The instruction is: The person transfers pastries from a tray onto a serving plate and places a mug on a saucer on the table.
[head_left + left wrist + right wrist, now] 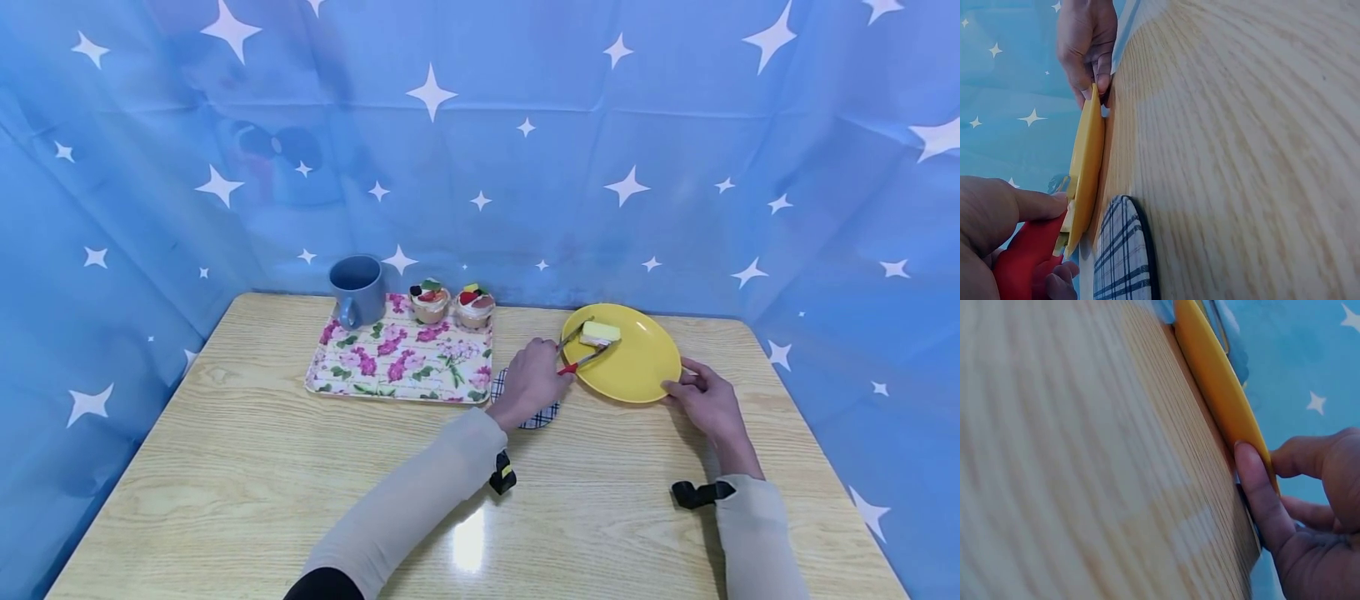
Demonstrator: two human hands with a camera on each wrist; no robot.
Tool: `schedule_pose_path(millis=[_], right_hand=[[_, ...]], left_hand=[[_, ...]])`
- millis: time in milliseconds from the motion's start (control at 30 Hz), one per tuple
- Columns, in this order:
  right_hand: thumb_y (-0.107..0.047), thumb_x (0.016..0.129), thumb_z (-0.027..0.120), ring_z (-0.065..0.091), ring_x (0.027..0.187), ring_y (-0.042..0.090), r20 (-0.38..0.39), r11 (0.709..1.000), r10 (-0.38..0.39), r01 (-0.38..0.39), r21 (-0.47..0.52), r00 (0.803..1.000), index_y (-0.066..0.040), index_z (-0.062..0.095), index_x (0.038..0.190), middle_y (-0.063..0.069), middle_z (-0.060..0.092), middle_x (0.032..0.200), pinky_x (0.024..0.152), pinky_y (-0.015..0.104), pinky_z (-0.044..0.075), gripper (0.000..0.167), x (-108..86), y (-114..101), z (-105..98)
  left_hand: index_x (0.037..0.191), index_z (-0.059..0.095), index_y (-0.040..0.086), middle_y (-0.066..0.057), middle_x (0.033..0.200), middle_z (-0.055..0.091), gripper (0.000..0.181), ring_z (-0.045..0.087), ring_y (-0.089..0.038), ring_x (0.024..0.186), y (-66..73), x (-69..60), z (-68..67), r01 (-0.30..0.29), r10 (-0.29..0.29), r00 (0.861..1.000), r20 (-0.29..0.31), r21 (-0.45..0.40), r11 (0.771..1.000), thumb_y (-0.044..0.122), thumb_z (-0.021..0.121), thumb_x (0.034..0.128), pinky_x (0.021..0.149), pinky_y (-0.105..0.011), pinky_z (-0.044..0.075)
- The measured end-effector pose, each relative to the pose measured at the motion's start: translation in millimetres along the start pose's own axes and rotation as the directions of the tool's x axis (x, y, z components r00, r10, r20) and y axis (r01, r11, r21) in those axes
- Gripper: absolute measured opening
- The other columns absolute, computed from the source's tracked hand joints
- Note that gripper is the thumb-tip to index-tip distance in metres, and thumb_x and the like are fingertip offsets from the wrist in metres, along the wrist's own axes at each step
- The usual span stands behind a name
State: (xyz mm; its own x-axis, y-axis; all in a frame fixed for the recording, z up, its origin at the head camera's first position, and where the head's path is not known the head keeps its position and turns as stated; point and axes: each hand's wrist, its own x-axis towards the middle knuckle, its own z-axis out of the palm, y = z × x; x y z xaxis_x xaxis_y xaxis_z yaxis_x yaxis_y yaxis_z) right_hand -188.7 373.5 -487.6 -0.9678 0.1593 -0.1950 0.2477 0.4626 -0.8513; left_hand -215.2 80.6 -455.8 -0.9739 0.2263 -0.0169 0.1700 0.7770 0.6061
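In the head view my left hand [532,379] grips red-handled metal tongs [596,354], whose arms lie either side of a small yellow-and-white piece of cake [601,332]. That cake is over the left part of a yellow plate [637,367]; whether the tongs squeeze it I cannot tell. The red handle [1025,259] shows between thumb and fingers in the left wrist view. My right hand [705,400] pinches the plate's right rim, thumb on one side and fingers [1260,494] on the other, as the right wrist view shows.
Left of the plate, a floral tray [397,387] bears a blue mug [363,296] and two fruit-topped cupcakes [430,307]. A plaid coaster [542,417] lies partly under my left hand. Behind the wooden table [300,483] hangs a blue star-patterned curtain [480,150].
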Motion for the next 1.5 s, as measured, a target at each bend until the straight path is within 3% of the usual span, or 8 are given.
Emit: schedule_pose_path(millis=[167, 400, 833, 1167, 1300, 1500], right_hand=[[-0.031, 0.102, 0.064, 0.068, 0.083, -0.005, -0.002, 1.0, 0.02, -0.02, -0.008, 1.0, -0.005, 0.024, 0.162, 0.024, 0.05, 0.141, 0.078, 0.022, 0.059, 0.076, -1.6, 0, 1], [-0.029, 0.103, 0.063, 0.066, 0.082, -0.006, -0.01, 1.0, 0.02, -0.02, -0.021, 1.0, -0.005, 0.025, 0.162, 0.024, 0.05, 0.14, 0.078, 0.021, 0.059, 0.075, -2.8, -1, 2], [-0.029, 0.103, 0.063, 0.067, 0.082, -0.005, -0.014, 1.0, 0.018, -0.018, -0.025, 1.0, -0.004, 0.025, 0.162, 0.023, 0.051, 0.139, 0.078, 0.021, 0.059, 0.075, -0.7, -2, 2], [-0.03, 0.102, 0.063, 0.067, 0.081, -0.005, -0.012, 1.0, 0.008, -0.009, -0.026, 1.0, -0.004, 0.025, 0.162, 0.023, 0.052, 0.136, 0.078, 0.021, 0.059, 0.075, 0.6, -2, 1], [-0.03, 0.102, 0.063, 0.067, 0.081, -0.005, -0.015, 0.999, 0.006, -0.006, -0.035, 1.0, -0.004, 0.025, 0.162, 0.022, 0.052, 0.135, 0.077, 0.021, 0.059, 0.075, -0.6, -3, 1], [-0.031, 0.102, 0.062, 0.068, 0.081, -0.005, -0.017, 0.999, 0.001, -0.002, -0.047, 1.0, -0.003, 0.025, 0.162, 0.021, 0.053, 0.134, 0.076, 0.02, 0.059, 0.075, -1.6, -4, 1]], left_hand=[[0.094, 0.065, 0.01, -0.001, 0.088, 0.057, 0.031, 0.053, -0.015, 0.069, -2.0, -0.6, 1.9, -0.002, 0.002, 1.0, 0.006, 0.008, 1.0, 0.037, 0.081, 0.0886, 0.057, -0.028, 0.044], [0.112, 0.071, 0.006, -0.003, 0.096, 0.062, 0.042, 0.055, -0.014, 0.073, -4.9, 0.8, 0.3, -0.006, 0.007, 1.0, 0.012, -0.017, 1.0, 0.036, 0.084, 0.0856, 0.06, -0.028, 0.047], [0.115, 0.07, 0.006, -0.003, 0.094, 0.059, 0.046, 0.056, -0.016, 0.071, -14.5, 1.9, -7.3, -0.033, 0.033, 0.999, -0.006, -0.021, 0.999, 0.037, 0.085, 0.0839, 0.058, -0.028, 0.047], [0.134, 0.066, 0.009, -0.004, 0.108, 0.067, 0.062, 0.059, -0.013, 0.076, -19.1, -2.6, -17.0, -0.076, 0.076, 0.996, -0.047, -0.002, 0.997, 0.039, 0.086, 0.0825, 0.061, -0.026, 0.049], [0.13, 0.068, 0.009, -0.003, 0.1, 0.066, 0.061, 0.056, -0.014, 0.074, -21.8, -5.4, -20.0, -0.116, 0.116, 0.992, -0.057, 0.011, 0.993, 0.039, 0.087, 0.0812, 0.059, -0.025, 0.046], [0.131, 0.067, 0.01, -0.002, 0.099, 0.064, 0.061, 0.054, -0.014, 0.076, -24.5, -8.7, -21.8, -0.114, 0.114, 0.993, -0.034, 0.013, 0.993, 0.039, 0.087, 0.0815, 0.059, -0.025, 0.042]])
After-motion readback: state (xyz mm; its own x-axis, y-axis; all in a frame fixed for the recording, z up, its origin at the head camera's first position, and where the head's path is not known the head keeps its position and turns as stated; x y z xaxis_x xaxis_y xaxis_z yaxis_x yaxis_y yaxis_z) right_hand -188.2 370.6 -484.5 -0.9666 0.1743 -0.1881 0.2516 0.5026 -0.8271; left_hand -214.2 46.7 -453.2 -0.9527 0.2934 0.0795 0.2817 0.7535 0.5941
